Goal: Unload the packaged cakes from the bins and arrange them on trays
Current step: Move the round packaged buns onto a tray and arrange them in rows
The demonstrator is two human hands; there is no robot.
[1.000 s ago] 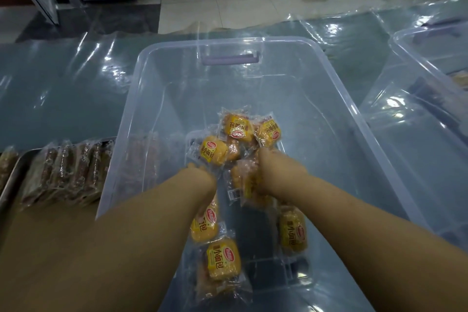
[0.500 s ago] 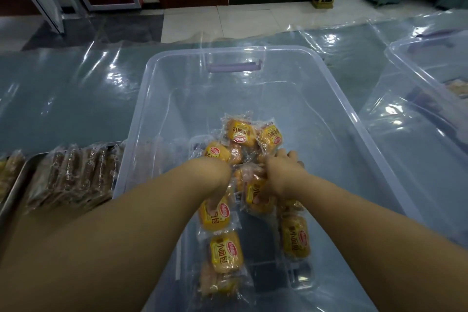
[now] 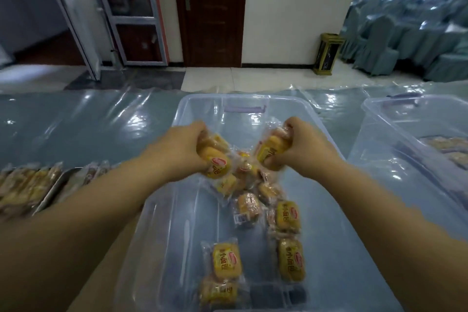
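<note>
A clear plastic bin point(image 3: 336, 149) stands in front of me on the plastic-covered table. Several yellow packaged cakes point(image 3: 226, 259) lie loose on its bottom. My left hand point(image 3: 182, 144) grips a bunch of packaged cakes point(image 3: 217, 162) lifted above the bin. My right hand point(image 3: 301, 144) grips another bunch of packaged cakes point(image 3: 272, 148) at the same height. More packets hang and lie between and under the two hands. A metal tray point(image 3: 50, 191) at the left holds rows of brown packaged cakes point(image 3: 22, 185).
A second clear bin point(image 3: 379, 119) with packets inside stands at the right. Shiny plastic sheeting point(image 3: 88, 124) covers the table. Beyond it are a tiled floor, a dark door, a small bin and covered chairs at the far right.
Both hands have risen out of the bin's bottom, each with a bunch of cakes, and have drawn apart. The camera has tilted up, so more of the room shows.
</note>
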